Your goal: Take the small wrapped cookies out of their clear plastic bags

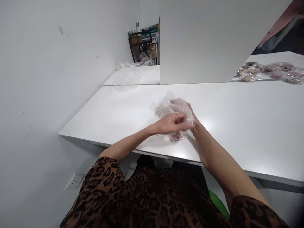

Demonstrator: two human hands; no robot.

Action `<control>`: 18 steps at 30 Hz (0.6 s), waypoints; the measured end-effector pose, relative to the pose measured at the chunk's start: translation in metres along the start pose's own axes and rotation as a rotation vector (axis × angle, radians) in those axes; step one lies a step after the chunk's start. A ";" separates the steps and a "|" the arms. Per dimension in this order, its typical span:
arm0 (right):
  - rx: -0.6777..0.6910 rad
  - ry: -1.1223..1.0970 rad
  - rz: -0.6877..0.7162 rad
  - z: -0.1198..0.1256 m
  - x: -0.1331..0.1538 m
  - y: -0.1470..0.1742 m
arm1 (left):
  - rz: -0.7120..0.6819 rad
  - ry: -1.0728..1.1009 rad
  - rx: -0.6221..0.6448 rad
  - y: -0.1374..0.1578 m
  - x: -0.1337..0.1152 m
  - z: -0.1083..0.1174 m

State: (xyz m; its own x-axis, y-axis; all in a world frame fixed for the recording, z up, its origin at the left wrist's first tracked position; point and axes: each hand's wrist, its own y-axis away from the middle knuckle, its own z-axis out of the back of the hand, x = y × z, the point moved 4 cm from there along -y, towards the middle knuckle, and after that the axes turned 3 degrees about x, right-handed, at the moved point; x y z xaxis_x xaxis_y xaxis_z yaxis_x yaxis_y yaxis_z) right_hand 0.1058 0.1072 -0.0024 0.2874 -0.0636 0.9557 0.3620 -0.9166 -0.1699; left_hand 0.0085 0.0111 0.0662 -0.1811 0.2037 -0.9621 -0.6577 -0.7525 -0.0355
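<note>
A clear plastic bag (pixel 163 109) is crumpled over my right hand (pixel 180 105), its edge gathered near the wrist. Through the film that hand shows only as a blurred pinkish shape, so its fingers cannot be made out. My left hand (pixel 172 123) lies across the front of the bag with curled fingers, pinching at the edge by my right wrist. Below it on the white table (pixel 118 117), a small reddish lump (pixel 177 136) shows under shiny film; its kind is unclear.
Another clear plastic bag (pixel 129 72) lies at the table's back left. An upright white panel (pixel 194 41) stands behind my hands. Bagged reddish-brown, rounded items (pixel 273 70) lie beyond it at the right. A black rack (pixel 140 41) with boxes stands farther back, beside the left wall.
</note>
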 end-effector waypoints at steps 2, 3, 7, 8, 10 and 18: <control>-0.045 -0.043 -0.022 0.005 0.005 0.002 | 0.109 -0.143 0.234 0.018 0.005 -0.010; -0.064 -0.068 -0.016 0.007 0.008 0.003 | 0.166 -0.171 0.267 0.026 0.008 -0.007; -0.146 -0.273 0.106 0.012 0.018 -0.002 | 0.169 -0.010 -0.421 0.040 0.022 0.052; -0.167 -0.338 0.122 0.013 0.018 -0.003 | 0.111 0.053 -0.657 0.043 0.028 0.070; -0.176 -0.441 0.125 0.012 0.018 -0.005 | 0.032 0.146 -0.945 0.043 0.042 0.095; -0.003 -0.425 0.209 -0.003 0.039 0.024 | 0.183 0.765 -0.522 0.003 0.078 0.074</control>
State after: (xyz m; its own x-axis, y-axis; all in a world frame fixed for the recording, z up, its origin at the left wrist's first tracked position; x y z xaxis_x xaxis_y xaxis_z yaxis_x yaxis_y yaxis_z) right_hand 0.1230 0.0814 0.0317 0.6917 -0.0805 0.7177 0.2548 -0.9026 -0.3469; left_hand -0.0617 0.0715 0.0107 0.4017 -0.2724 -0.8743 -0.2226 -0.9551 0.1953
